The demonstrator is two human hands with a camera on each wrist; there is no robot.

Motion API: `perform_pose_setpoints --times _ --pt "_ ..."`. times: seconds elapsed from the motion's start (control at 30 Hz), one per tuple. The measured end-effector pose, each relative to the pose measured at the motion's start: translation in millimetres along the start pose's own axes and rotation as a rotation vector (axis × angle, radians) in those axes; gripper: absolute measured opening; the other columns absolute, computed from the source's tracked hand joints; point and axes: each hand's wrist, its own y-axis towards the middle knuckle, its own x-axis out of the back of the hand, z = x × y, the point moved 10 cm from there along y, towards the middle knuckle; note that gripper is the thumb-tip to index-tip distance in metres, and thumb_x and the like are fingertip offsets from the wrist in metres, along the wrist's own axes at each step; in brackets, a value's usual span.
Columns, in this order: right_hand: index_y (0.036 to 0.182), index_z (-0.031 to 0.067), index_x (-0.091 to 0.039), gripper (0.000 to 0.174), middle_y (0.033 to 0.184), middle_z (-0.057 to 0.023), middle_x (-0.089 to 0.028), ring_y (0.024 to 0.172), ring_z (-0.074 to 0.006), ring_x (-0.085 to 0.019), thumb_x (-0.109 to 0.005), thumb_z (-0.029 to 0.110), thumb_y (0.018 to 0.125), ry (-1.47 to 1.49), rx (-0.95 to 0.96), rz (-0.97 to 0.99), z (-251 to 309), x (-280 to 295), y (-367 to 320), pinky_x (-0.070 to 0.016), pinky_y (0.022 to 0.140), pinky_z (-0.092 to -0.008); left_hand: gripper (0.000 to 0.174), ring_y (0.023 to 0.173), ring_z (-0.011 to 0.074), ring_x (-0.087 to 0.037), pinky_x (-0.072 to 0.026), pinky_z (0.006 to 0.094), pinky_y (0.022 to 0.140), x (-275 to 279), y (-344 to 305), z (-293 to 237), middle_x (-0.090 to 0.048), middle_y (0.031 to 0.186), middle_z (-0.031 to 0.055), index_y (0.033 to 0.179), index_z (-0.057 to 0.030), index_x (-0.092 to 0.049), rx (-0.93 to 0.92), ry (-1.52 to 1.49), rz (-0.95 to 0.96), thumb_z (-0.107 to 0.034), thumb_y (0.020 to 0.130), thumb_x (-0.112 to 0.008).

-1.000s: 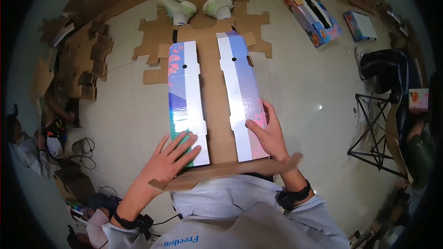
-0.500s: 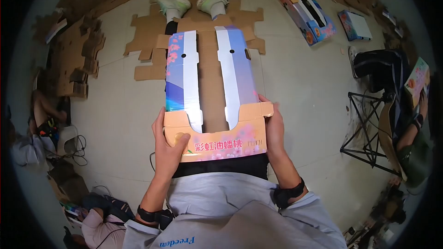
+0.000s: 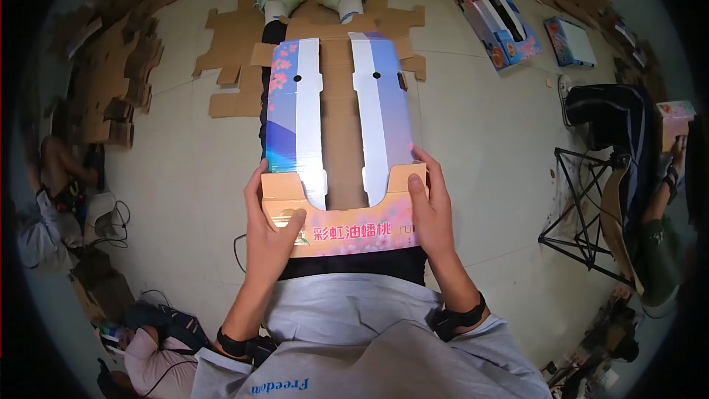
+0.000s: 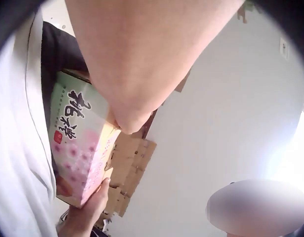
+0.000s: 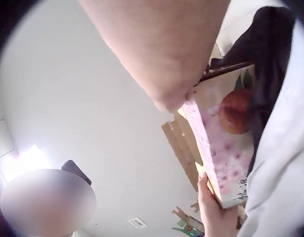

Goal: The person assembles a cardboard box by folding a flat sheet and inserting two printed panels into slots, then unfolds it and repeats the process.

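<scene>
Gripping printed carton (image 3: 351,233) at centre of frame by lower corners, with left hand (image 3: 270,242) and right hand (image 3: 436,225) apart. Judged light, stiff at folds, bendable at flaps (image 3: 309,111), slippery on gloss; best held at both corners.

Both arms reach forward, 2 hands apart, left (image 3: 272,240) and right (image 3: 434,222), thumbs up.

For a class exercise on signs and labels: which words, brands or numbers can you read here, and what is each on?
"彩虹油蟠桃": orange flap of the box; lettering beside it is unreadable, partly under the right hand.
"桃": box's side; I can't settle the character beside it, and the small print and red seal are too blurred.
"Freedom": grey shirt.
No readable numbers.
</scene>
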Motion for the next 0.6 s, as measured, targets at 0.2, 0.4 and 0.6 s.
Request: perform_pose_setpoints --times 0.2,0.4,0.6 --pt "0.130 0.0044 -0.058 0.027 0.135 -0.0146 -0.059 0.129 -0.0261 -0.055 -0.059 0.015 0.105 0.185 -0.151 0.051 -23 -2 12 -0.0404 0.114 -0.0376 0.027 0.128 0.0250 -0.050 -0.0414 0.0372 0.112 12 36 45 -0.046 0.143 0.0145 0.123 -0.0051 -0.053 0.141 0.012 -0.055 -0.013 0.100 -0.067" --pt "0.119 0.0055 -0.057 0.022 0.130 -0.0094 -0.056 0.124 -0.0219 -0.055 -0.064 0.005 0.097 0.326 -0.222 -0.014 -57 -4 30 -0.0441 0.107 -0.0357 0.028 0.132 0.0265 -0.045 -0.0335 0.0384 0.116 -2 49 38 -0.044 0.132 0.0120 0.132 -0.0105 -0.055 0.191 -0.166 -0.147 -0.017 0.105 -0.060" --pt "0.112 0.0040 -0.058 0.022 0.118 -0.0090 -0.055 0.119 -0.0222 -0.057 -0.068 0.005 0.093 0.178 -0.207 0.031 -43 16 -12 -0.0461 0.104 -0.0348 0.036 0.130 0.0271 -0.046 -0.0337 0.0372 0.116 4 12 18 -0.043 0.131 0.0120 0.140 -0.0108 -0.054 0.152 0.090 0.037 -0.013 0.104 -0.058"
